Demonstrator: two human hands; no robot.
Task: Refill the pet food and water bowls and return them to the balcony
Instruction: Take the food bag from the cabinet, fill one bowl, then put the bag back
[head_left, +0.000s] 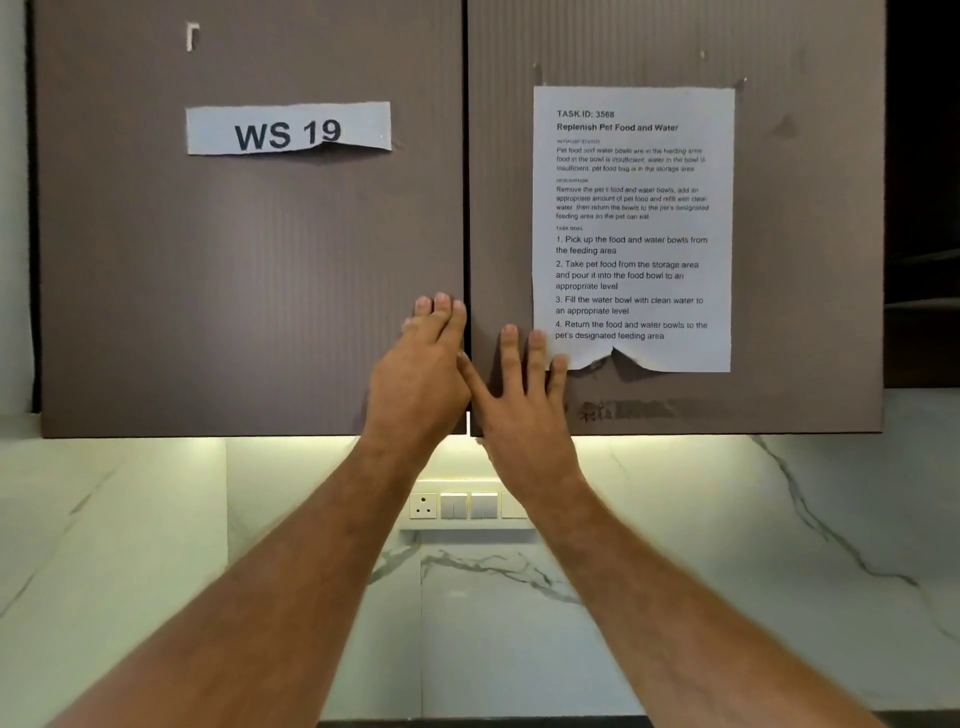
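Both my arms reach up to a brown wall cabinet with two shut doors. My left hand (422, 371) lies flat on the left door (234, 260) at its inner lower edge, fingers together. My right hand (522, 402) rests flat on the right door (810, 234) beside the centre seam, fingers spread. Neither hand holds anything. No pet bowls, food or water are in view.
A paper label reading "WS 19" (288, 128) is taped to the left door. A printed task sheet (631, 228) hangs on the right door. Below the cabinet is a lit white marble backsplash (727, 545) with a socket and switch panel (454, 505).
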